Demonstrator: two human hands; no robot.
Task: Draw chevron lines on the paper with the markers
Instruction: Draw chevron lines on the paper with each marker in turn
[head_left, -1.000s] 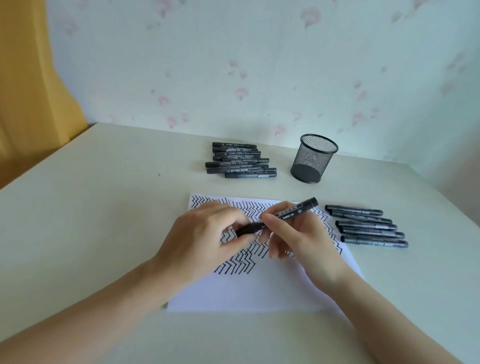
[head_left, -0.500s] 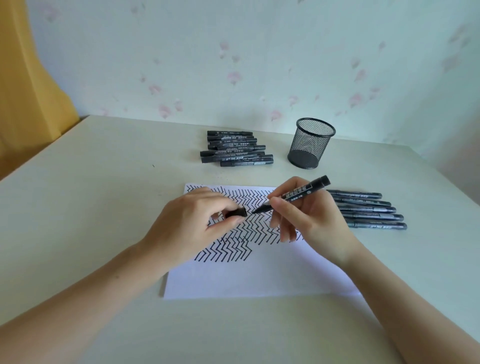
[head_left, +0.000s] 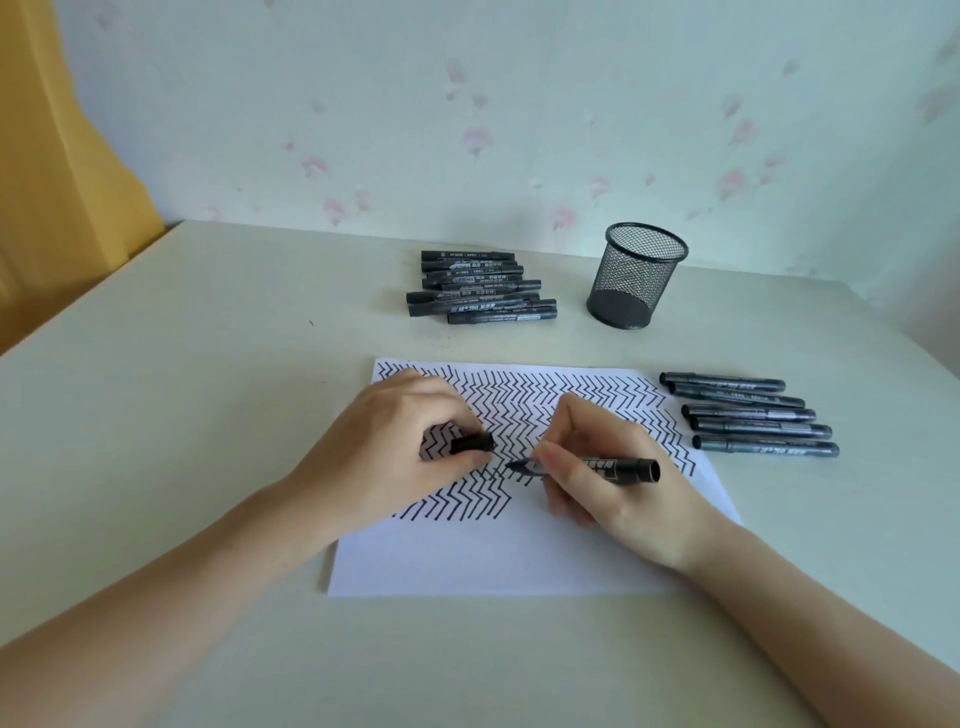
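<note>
The right hand is coming down now: half a second ago it was holding the marker tilted up off the sheet, and now the barrel is lying nearly level, with the bare tip pointing left and sitting at the paper, right at the lower edge of the chevron lines. Thumb and fingers are gripping the barrel near the tip end. The left hand is staying where it was, resting on the sheet and pinching the cap between thumb and forefinger; cap and tip, nearly touching a moment ago, are now sitting apart.

The two hands are lying near each other over the middle of the sheet, not touching. Toward the person from both hands, a broad band of blank paper is running to the sheet's near edge. Just right of the right hand, past the paper's right edge, a row of markers is lying side by side. Beyond the left hand, well apart, a pile of markers is sitting, and beyond the right hand a mesh pen cup is standing upright. Left of the left hand the table is stretching out wide to its edge.
</note>
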